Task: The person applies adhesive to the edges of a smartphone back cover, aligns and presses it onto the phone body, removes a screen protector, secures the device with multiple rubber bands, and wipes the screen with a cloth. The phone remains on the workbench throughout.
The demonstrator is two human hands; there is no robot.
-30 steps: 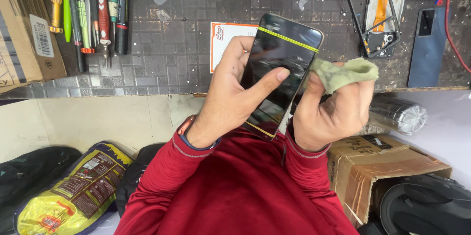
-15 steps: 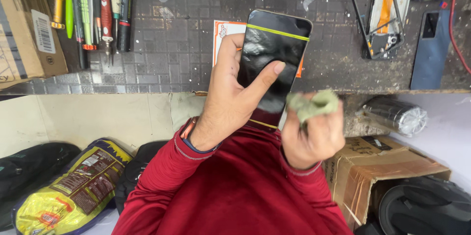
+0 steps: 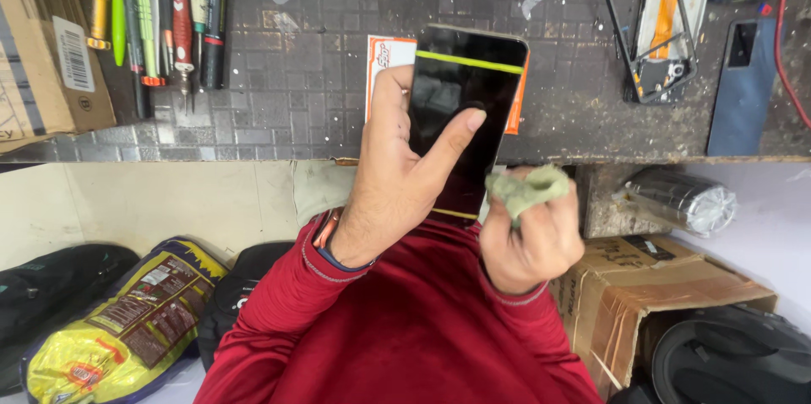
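My left hand [image 3: 397, 176] holds a black smartphone [image 3: 460, 92] upright over the dark tiled workbench [image 3: 304, 92], thumb laid across the lower part of its dark screen. A thin yellow-green strip runs across the top of the screen. My right hand [image 3: 532, 239] sits just below and to the right of the phone, fingers closed on a crumpled greenish cloth [image 3: 525, 189] that lies close to the phone's lower right edge. Both sleeves are red.
Screwdrivers and pens [image 3: 165, 16] lie at the bench's back left beside a cardboard box [image 3: 46, 49]. An orange-and-white card [image 3: 384, 58] lies behind the phone. A dismantled phone frame [image 3: 655, 24] and a dark phone back [image 3: 743, 87] lie right. Below: a snack bag [image 3: 127, 328], a carton [image 3: 659, 303], a metal cylinder [image 3: 680, 200].
My right hand with the cloth has dropped from the phone's upper right edge to below its lower right corner. My left hand has tilted the phone more upright.
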